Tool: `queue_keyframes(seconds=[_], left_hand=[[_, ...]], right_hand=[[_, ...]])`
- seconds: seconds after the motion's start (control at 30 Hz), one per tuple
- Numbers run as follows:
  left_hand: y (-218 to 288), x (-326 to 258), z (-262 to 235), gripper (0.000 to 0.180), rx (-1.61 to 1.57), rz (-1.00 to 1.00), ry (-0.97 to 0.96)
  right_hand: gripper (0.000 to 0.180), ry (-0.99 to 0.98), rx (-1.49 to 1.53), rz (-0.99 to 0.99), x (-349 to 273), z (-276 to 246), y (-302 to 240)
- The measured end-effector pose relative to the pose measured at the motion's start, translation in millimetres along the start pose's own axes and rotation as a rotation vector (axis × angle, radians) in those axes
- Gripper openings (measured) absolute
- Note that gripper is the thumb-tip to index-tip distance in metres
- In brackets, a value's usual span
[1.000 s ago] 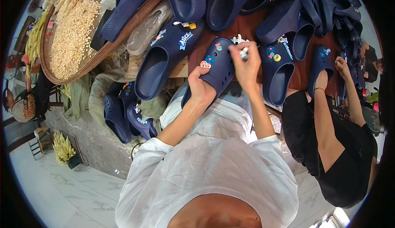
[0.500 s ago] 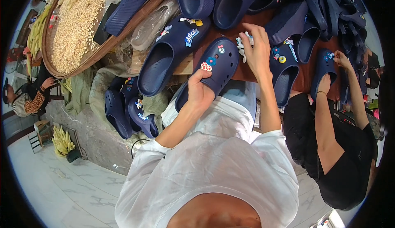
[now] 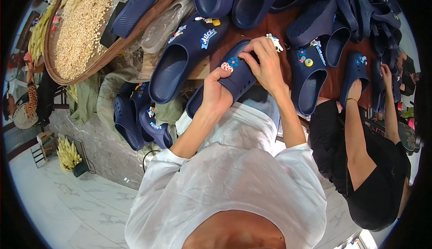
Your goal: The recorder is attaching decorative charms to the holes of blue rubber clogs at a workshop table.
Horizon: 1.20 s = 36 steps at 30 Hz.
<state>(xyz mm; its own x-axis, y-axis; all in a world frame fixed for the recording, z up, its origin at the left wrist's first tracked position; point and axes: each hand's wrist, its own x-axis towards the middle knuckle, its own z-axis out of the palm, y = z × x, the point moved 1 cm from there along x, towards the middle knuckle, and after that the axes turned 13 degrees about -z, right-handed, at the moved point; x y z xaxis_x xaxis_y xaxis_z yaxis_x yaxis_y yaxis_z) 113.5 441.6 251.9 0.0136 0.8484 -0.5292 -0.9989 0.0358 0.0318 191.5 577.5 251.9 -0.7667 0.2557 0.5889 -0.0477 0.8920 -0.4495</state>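
Head view: my left hand (image 3: 215, 97) grips the navy clog (image 3: 229, 80) above the worktop (image 3: 274, 24); my right hand (image 3: 265, 64) pinches near its toe holes; I judge charm-fitting underway; next calls for firm pressing into a hole.

Navy clog (image 3: 234, 76) w/ red-white & blue charms; white shirt (image 3: 234, 177); tan grain (image 3: 81, 28).

The person wears a loose white shirt (image 3: 234, 190) with sleeves pushed up above the elbows.
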Motion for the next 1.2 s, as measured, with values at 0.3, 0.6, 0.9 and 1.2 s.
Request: queue_keyframes(seconds=[0.3, 0.6, 0.9, 1.2], left_hand=[[2, 5, -9, 0.051, -0.09, -0.088, 0.051], [3, 4, -19, 0.046, -0.137, -0.073, -0.015], [-5, -1, -10, 0.043, -0.091, -0.016, 0.11], [-6, -3, -8, 0.047, -0.044, -0.045, 0.199]], right_hand=[[0.021, 0.149, 0.006, -0.1, -16, 13, 10], [0.012, 0.4, 0.319, 0.266, -8, 5, 20], [0.012, 0.21, -0.063, 0.365, -1, -4, 68], [0.015, 0.17, -0.128, 0.239, 5, -23, 37]])
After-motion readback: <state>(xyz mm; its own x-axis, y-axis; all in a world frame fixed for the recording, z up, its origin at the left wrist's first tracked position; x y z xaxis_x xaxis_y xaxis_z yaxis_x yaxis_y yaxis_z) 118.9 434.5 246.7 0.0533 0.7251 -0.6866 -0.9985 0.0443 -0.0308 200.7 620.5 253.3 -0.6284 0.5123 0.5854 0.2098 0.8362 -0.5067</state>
